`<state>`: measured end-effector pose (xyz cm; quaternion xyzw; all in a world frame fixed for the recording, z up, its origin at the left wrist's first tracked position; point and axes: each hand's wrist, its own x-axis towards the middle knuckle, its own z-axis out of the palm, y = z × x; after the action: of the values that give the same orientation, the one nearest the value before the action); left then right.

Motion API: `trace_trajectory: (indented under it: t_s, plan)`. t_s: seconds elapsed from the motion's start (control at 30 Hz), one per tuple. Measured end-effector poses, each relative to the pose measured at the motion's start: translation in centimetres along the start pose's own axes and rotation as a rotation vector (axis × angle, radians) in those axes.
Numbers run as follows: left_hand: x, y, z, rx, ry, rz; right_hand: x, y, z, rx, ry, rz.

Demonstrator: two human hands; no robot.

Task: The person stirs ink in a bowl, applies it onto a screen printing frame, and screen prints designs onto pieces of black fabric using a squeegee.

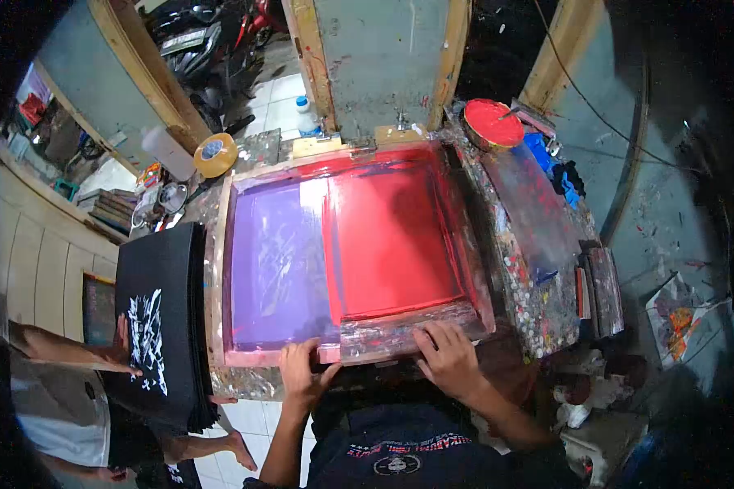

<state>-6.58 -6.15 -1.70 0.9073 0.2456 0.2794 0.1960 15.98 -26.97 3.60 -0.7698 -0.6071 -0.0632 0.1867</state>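
A wooden-framed printing screen lies on the worktable, purple mesh on its left and a broad area of red ink on its right. A squeegee with a worn, ink-stained wooden handle rests across the red area's near edge. My left hand is at the frame's near edge by the squeegee's left end, fingers curled over it. My right hand has its fingers bent over the squeegee's wooden handle near its right end.
At left, another person's hands hold a stack of black cloth with white print. Behind stand a tape roll, a bottle and a red ink tub. A stained board and blue cloth lie right.
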Motion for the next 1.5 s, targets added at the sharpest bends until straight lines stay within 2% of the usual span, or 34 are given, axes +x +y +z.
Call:
trace_trajectory:
  t_s: [0.23,0.43,0.53,0.83,1.0,1.13,1.3,1.5]
  plan:
    - [-0.5,-0.1,0.9,0.022,0.013,-0.022,1.1,1.9,1.4,-0.017,0.078,-0.1]
    - [-0.6,-0.4,1.1,0.041,0.015,-0.01,7.1,4.3,0.6,-0.16,-0.036,-0.114]
    - [-0.9,-0.4,1.1,0.03,-0.008,-0.04,9.9,4.7,-1.0,-0.045,-0.094,-0.115]
    - [-0.9,-0.6,1.2,-0.009,0.025,-0.028,6.6,3.3,-2.7,0.005,-0.181,-0.111]
    - [-0.9,-0.6,1.0,-0.041,0.022,-0.038,7.6,4.0,-0.6,-0.048,-0.117,-0.127]
    - [-0.8,-0.6,0.7,-0.043,0.022,-0.017,13.9,7.7,1.8,-0.096,0.017,-0.094]
    - [-1.0,-0.7,0.8,-0.048,0.014,-0.021,25.8,14.5,5.5,-0.177,0.236,-0.202]
    - [-1.0,-0.9,1.0,-0.026,-0.016,-0.013,32.9,18.1,5.4,-0.29,0.072,-0.192]
